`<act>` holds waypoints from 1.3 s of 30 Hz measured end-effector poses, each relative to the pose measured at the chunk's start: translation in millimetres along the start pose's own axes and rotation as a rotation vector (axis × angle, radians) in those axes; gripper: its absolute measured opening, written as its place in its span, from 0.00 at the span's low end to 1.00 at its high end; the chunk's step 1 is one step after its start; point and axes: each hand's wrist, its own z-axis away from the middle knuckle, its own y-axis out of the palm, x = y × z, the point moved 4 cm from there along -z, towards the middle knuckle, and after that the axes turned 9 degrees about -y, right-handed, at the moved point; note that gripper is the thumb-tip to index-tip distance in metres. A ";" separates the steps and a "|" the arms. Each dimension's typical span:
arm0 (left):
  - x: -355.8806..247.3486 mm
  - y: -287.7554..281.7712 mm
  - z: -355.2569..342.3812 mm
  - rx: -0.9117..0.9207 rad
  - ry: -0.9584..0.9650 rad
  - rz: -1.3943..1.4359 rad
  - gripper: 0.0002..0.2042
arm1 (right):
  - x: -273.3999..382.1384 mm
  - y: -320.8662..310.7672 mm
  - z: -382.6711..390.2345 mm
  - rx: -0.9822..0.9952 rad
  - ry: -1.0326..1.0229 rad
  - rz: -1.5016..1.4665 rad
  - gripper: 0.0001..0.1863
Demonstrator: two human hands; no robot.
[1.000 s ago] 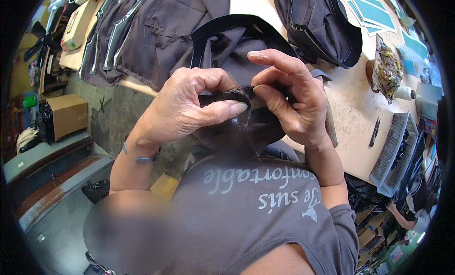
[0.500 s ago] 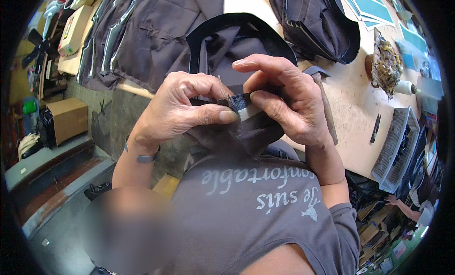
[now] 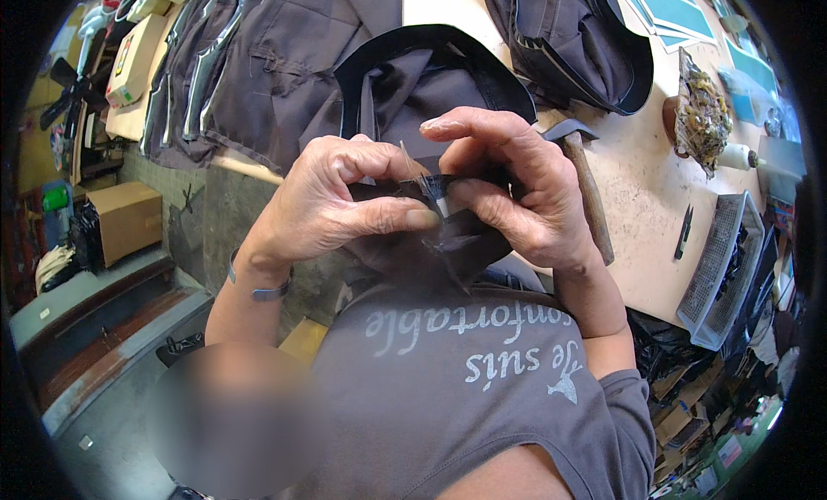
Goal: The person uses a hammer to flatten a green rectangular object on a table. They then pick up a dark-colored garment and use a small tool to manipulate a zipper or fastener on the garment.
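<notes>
Between both hands, in front of my chest, is a dark brown fabric piece (image 3: 448,242) with a black edge and a small pale strip by the thumbs. My left hand (image 3: 340,198) pinches the edge between thumb and forefinger. A thin, light sliver or loose threads stick up beside that fingertip; which it is I cannot tell. My right hand (image 3: 525,190) grips the same edge close by, thumb on the near side, forefinger raised and bent. Its other fingertips are partly hidden behind the fabric. Just beyond the hands rises a curved black band (image 3: 431,33) on dark fabric.
To the right lies a hammer (image 3: 586,190) on the pale table (image 3: 642,216). Farther right are a glue-caked lump (image 3: 702,112), a white bottle (image 3: 735,156), a black pen-like tool (image 3: 683,233) and a grey basket (image 3: 711,315). Dark fabric pieces (image 3: 293,78) cover the far left; a cardboard box (image 3: 126,220) stands below.
My right thumb has come nearer to the left one, and less of the pale strip shows. Both hands have dropped slightly. Another person's arm at the lower right is out of sight.
</notes>
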 end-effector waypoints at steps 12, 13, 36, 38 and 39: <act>-1.1 1.7 -4.2 0.028 0.028 -0.071 0.06 | -0.5 -3.5 2.9 -0.032 0.017 0.014 0.25; -2.8 2.8 -4.6 0.011 0.031 -0.124 0.07 | -1.4 -3.6 3.6 -0.039 -0.003 0.028 0.25; -0.9 5.4 -13.2 -0.135 0.234 -0.150 0.07 | 2.5 -5.9 2.4 -0.098 -0.001 0.106 0.25; -2.3 7.0 -14.3 -0.125 0.245 -0.102 0.08 | 2.2 -7.4 3.3 -0.088 -0.048 0.104 0.26; -1.3 7.4 -15.1 -0.100 0.203 -0.063 0.08 | 2.4 -7.6 3.2 -0.086 -0.044 0.107 0.25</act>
